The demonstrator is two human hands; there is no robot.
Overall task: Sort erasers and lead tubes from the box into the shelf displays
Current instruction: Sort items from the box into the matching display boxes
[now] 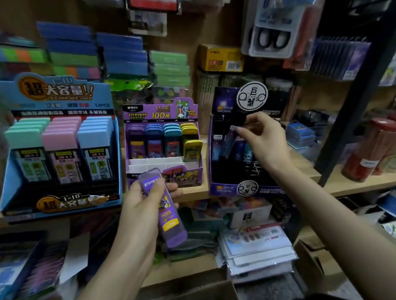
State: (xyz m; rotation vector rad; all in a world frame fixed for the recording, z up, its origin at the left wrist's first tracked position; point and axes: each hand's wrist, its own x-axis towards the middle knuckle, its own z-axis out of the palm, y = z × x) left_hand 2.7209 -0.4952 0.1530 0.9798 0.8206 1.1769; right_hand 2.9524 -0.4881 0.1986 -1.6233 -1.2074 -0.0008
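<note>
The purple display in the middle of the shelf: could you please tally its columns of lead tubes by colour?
Purple column: 1
Blue column: 1
Teal column: 1
Yellow column: 1
Total: 4 columns

One camera, worn on the person's head, gives the only view. It faces the shelf (347,180) nearly square on and tilts somewhat down, so the board's front edge runs across the middle of the frame, with the wall of hanging packs above and a lower shelf beneath. It sits close: both forearms enter from the bottom edge, and the left hand (146,202) and right hand (263,136) reach that front edge. The box (232,294) shows at bottom centre. The wide lens bends the sides, and the left edge is blurred.
</note>
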